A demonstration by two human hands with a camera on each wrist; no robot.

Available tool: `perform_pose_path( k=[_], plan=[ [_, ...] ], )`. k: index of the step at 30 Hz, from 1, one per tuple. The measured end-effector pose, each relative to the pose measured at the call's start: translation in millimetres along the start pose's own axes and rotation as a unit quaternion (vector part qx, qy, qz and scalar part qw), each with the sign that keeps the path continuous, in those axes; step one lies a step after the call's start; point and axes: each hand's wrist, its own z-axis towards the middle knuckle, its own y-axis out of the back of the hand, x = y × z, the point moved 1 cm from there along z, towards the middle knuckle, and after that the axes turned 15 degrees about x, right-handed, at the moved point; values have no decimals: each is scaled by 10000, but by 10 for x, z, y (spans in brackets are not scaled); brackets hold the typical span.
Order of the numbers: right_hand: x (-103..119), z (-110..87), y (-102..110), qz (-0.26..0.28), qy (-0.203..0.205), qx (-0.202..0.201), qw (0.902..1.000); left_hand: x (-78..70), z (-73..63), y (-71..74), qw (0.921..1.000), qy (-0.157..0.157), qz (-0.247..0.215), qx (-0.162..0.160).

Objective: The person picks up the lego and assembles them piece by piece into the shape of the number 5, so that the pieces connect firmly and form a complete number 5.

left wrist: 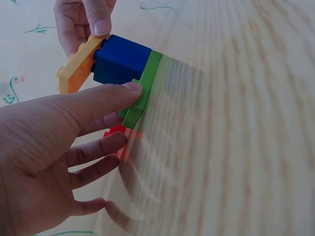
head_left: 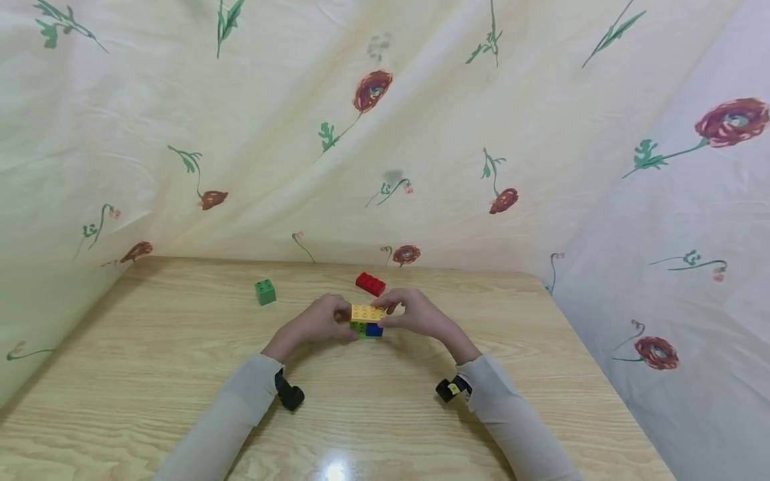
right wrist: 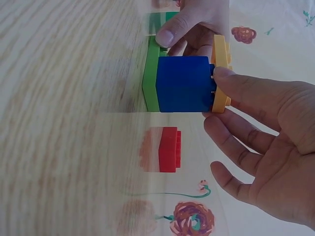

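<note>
On the wooden table, a flat light-green brick (right wrist: 150,78) lies at the bottom of a small stack. A taller blue brick (right wrist: 182,83) stands on one end of it. Across the top is a flat yellow brick (head_left: 367,312), its studs facing up; it sits over the blue brick and overhangs the green one's other end. My left hand (head_left: 319,319) pinches the light-green brick at its free end, thumb on the near side, other fingers spread behind. With thumb and fingertips, my right hand (head_left: 418,312) pinches the yellow brick at the blue brick's end.
A red brick (head_left: 369,284) lies just behind the stack. Farther left stands a dark-green brick (head_left: 265,292). A flower-patterned cloth (head_left: 271,133) hangs along the back and sides of the table (head_left: 373,407).
</note>
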Motion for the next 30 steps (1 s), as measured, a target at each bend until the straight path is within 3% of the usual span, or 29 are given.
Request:
perform_pose_path(
  k=[30],
  plan=[
    [-39, 8, 0, 129, -75, 5, 9999, -3, 16, -5, 9997, 92, 203, -40]
  ],
)
